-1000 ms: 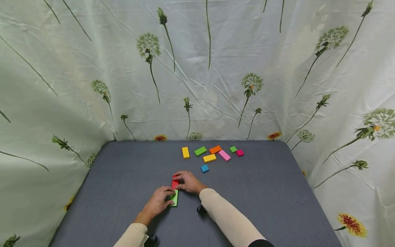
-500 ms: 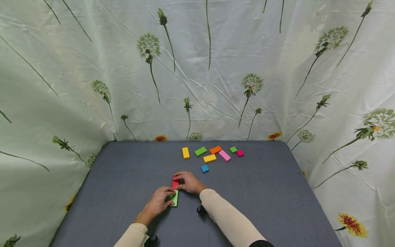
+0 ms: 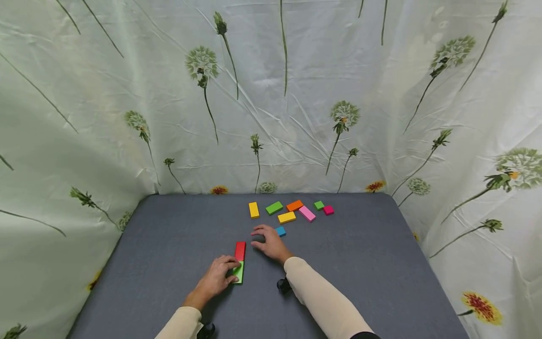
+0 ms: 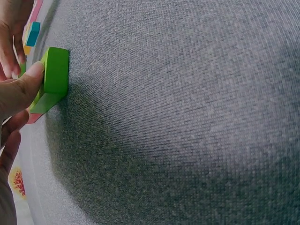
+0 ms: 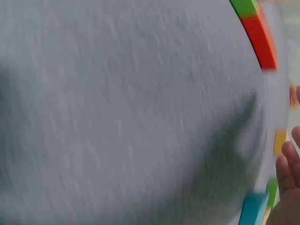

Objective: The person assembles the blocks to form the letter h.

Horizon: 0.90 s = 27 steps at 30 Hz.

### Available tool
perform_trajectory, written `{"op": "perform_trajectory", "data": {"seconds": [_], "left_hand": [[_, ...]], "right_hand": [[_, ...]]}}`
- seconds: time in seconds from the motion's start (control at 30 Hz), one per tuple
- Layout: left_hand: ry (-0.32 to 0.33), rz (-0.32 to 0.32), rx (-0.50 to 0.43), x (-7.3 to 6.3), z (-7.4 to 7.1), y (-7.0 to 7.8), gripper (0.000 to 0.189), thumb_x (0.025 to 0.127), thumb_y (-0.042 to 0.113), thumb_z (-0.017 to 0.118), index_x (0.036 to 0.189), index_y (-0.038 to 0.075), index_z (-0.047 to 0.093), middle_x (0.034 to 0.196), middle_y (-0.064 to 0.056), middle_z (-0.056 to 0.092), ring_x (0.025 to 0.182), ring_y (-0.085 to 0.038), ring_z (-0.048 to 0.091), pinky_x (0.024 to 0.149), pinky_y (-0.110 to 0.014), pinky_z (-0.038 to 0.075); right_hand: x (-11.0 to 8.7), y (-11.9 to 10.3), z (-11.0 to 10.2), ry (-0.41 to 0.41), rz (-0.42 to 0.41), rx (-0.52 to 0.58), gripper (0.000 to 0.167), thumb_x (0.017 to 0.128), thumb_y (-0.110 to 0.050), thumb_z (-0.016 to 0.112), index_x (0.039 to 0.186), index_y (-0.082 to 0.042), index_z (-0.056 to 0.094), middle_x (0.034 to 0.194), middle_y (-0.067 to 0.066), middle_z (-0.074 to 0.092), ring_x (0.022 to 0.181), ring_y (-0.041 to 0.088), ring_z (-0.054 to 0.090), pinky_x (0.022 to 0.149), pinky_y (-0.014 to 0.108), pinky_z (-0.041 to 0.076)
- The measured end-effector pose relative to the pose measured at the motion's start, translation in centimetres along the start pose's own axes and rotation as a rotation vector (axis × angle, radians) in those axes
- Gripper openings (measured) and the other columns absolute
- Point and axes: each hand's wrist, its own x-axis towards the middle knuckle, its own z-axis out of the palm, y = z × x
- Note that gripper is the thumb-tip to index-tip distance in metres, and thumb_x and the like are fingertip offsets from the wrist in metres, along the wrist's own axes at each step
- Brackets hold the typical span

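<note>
A red block (image 3: 240, 251) and a light green block (image 3: 240, 274) lie end to end in a line on the grey table. My left hand (image 3: 216, 277) holds the green block between thumb and fingers. In the left wrist view, the thumb lies against the edge of the same green block (image 4: 57, 70). To the right of the red block is my right hand (image 3: 271, 244), its fingers spread and slightly bent around nothing. Just beyond it sits a small blue block (image 3: 281, 231), partly covered by the hand. The right wrist view is blurred and catches the fingers (image 5: 291, 164) at its right edge.
Farther back on the table (image 3: 360, 263) lie two yellow blocks (image 3: 287, 217), a long green block (image 3: 274, 208), an orange block (image 3: 294, 205), a pink block (image 3: 307, 214), a small green block (image 3: 319, 205) and a small magenta block (image 3: 328, 210). A flowered curtain (image 3: 296, 141) hangs behind.
My right hand has let go of the red block and moved right and slightly away, towards the blue block. The left hand and both aligned blocks have stayed in place.
</note>
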Motion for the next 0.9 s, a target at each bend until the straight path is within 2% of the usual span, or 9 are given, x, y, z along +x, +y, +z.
{"op": "perform_trajectory", "data": {"seconds": [0.1, 0.27, 0.4, 0.5, 0.6, 0.73, 0.9], "left_hand": [[0.008, 0.005, 0.031, 0.0, 0.0, 0.0, 0.041, 0.061, 0.012, 0.087, 0.098, 0.000, 0.072, 0.097, -0.006, 0.064, 0.089, -0.023, 0.059, 0.075, -0.040, 0.048], [-0.062, -0.015, 0.060, 0.1, -0.1, 0.0, 0.049, 0.064, 0.016, 0.086, 0.109, 0.001, 0.070, 0.112, -0.010, 0.062, 0.102, -0.027, 0.058, 0.079, -0.044, 0.045], [-0.107, 0.009, 0.080, 0.4, -0.3, -0.1, 0.055, 0.065, 0.016, 0.085, 0.114, -0.002, 0.068, 0.123, -0.015, 0.061, 0.112, -0.031, 0.057, 0.083, -0.046, 0.045], [-0.128, 0.024, 0.102, 0.4, -0.5, -0.3, 0.056, 0.066, 0.017, 0.085, 0.114, -0.004, 0.067, 0.123, -0.016, 0.062, 0.113, -0.031, 0.058, 0.085, -0.045, 0.045], [-0.150, 0.020, 0.115, 0.5, -0.7, -0.4, 0.056, 0.067, 0.018, 0.084, 0.114, -0.005, 0.066, 0.123, -0.016, 0.063, 0.113, -0.030, 0.059, 0.085, -0.044, 0.045], [-0.189, 0.010, 0.122, 0.6, -0.9, -0.2, 0.054, 0.068, 0.018, 0.083, 0.114, -0.005, 0.066, 0.122, -0.015, 0.064, 0.113, -0.028, 0.060, 0.086, -0.043, 0.045], [-0.253, -0.033, 0.121, 0.9, -0.9, 0.0, 0.053, 0.072, 0.019, 0.082, 0.117, -0.004, 0.066, 0.123, -0.014, 0.064, 0.115, -0.027, 0.059, 0.091, -0.045, 0.044]], "right_hand": [[0.0, 0.9, -1.3, 0.101, 0.050, 0.004, 0.027, 0.088, -0.013, 0.070, 0.112, -0.002, 0.069, 0.122, 0.011, 0.060, 0.119, 0.030, 0.053, 0.104, 0.049, 0.039], [0.1, 2.7, -3.1, 0.277, 0.146, -0.013, 0.026, 0.086, -0.011, 0.072, 0.109, 0.000, 0.069, 0.117, 0.014, 0.060, 0.115, 0.033, 0.052, 0.102, 0.052, 0.039], [0.3, 3.8, -4.3, 0.386, 0.240, -0.018, 0.032, 0.084, -0.014, 0.075, 0.111, 0.000, 0.069, 0.119, 0.017, 0.056, 0.116, 0.035, 0.049, 0.103, 0.052, 0.038], [0.6, 4.4, -4.7, 0.405, 0.307, -0.042, 0.036, 0.083, -0.020, 0.077, 0.114, -0.003, 0.069, 0.123, 0.017, 0.054, 0.116, 0.034, 0.048, 0.103, 0.050, 0.038], [0.8, 4.7, -4.8, 0.388, 0.347, -0.058, 0.038, 0.083, -0.023, 0.076, 0.116, -0.004, 0.069, 0.126, 0.017, 0.053, 0.116, 0.034, 0.047, 0.102, 0.050, 0.038], [1.0, 4.9, -4.7, 0.359, 0.364, -0.080, 0.040, 0.083, -0.024, 0.076, 0.117, -0.004, 0.069, 0.128, 0.019, 0.052, 0.117, 0.036, 0.046, 0.102, 0.052, 0.038], [1.1, 5.1, -4.2, 0.333, 0.378, -0.117, 0.041, 0.083, -0.024, 0.076, 0.118, -0.003, 0.069, 0.133, 0.020, 0.049, 0.121, 0.037, 0.043, 0.104, 0.050, 0.037]]}}
